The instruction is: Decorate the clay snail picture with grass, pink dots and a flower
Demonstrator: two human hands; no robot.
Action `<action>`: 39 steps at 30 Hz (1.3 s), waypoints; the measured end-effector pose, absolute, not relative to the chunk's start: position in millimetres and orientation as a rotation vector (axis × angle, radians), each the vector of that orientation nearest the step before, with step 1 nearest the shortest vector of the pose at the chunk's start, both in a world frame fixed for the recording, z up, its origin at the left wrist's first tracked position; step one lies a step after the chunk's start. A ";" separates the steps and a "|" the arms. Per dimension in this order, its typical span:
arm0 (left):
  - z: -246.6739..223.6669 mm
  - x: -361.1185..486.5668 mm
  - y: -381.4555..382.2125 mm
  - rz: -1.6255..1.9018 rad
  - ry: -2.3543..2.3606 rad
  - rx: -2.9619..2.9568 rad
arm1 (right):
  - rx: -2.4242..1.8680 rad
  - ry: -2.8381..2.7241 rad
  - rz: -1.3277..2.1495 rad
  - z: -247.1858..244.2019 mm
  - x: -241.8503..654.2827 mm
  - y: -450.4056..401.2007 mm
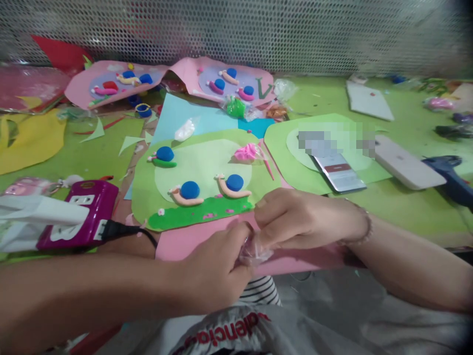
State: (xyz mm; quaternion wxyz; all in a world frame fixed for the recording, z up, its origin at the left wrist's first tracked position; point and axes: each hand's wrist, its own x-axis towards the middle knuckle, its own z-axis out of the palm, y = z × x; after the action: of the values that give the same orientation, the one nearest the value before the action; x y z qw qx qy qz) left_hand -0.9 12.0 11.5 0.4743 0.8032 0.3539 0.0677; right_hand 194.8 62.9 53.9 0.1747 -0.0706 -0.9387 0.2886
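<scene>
My left hand [225, 266] and my right hand [295, 219] meet at the table's front edge, both closed on a small clear plastic bag [255, 254]. What the bag contains is hard to make out. Just beyond them lies a green paper cutout [144, 190] bearing clay snails with blue shells, among them one snail [190, 191] at the front left and another [234, 185] nearer my hands. A strip of green clay [181, 217] with pink bits runs along its lower edge. Pink clay in clear wrap [247, 153] rests on the cutout's right side.
A purple power strip [107, 197] with a black plug stands at left. To the right are a second green cutout [275, 135], a phone [338, 172], a white phone-like object [410, 162] and a blue glue gun [451, 180]. Pink cutouts [186, 74] with snails lean against the perforated metal panel [236, 29].
</scene>
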 end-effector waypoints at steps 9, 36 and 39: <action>14.3 1.9 10.7 0.189 0.836 1.995 | -0.230 -2.711 0.759 55.7 192.8 57.1; 19.9 1.4 13.0 0.118 0.792 1.973 | -0.193 -2.729 1.003 49.9 196.6 57.2; 19.2 1.3 13.4 0.123 0.770 1.950 | -0.217 -2.812 0.977 51.9 197.4 53.6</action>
State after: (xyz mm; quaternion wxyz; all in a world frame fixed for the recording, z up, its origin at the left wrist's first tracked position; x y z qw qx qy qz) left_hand 1.3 13.4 19.2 0.4976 0.8054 0.3179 0.0506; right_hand 197.4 53.6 51.9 0.0785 -0.0724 -0.9392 0.3264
